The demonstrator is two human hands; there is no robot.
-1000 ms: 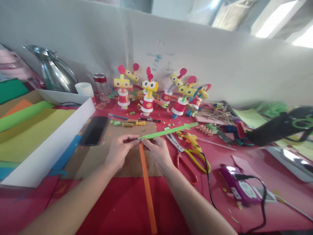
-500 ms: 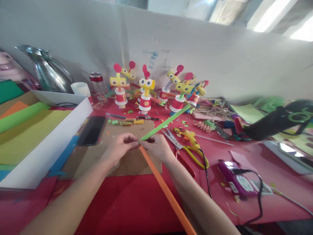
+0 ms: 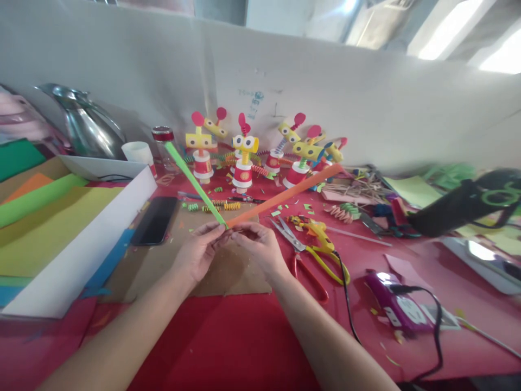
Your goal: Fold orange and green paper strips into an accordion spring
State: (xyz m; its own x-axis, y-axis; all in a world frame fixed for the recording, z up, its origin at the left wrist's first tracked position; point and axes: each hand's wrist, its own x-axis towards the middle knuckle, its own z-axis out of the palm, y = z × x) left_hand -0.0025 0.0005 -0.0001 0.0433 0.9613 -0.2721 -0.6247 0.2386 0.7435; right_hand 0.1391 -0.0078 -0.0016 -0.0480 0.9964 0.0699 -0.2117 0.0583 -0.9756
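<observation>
A green paper strip [image 3: 195,186] and an orange paper strip [image 3: 285,195] meet in a V at my fingertips, above a brown cardboard sheet [image 3: 240,277]. My left hand [image 3: 201,247] pinches the joined ends, thumb on top. The green strip slants up to the left, the orange one up to the right. Beside the joint, my right hand [image 3: 258,244] has its thumb and fingers closed near the orange strip's base; whether they grip it is partly hidden. Folded paper springs [image 3: 232,206] lie just beyond my hands.
Several paper-cup figures [image 3: 243,176] stand along the wall. At right lie scissors [image 3: 299,245], a yellow glue gun [image 3: 321,236] and a purple device [image 3: 399,304] with a cord. A phone [image 3: 154,220] and a white box [image 3: 101,228] of coloured paper are at left.
The orange strip has swung from hanging toward me to pointing up right. The green strip has turned from up right to up left. My hands have shifted around the joint.
</observation>
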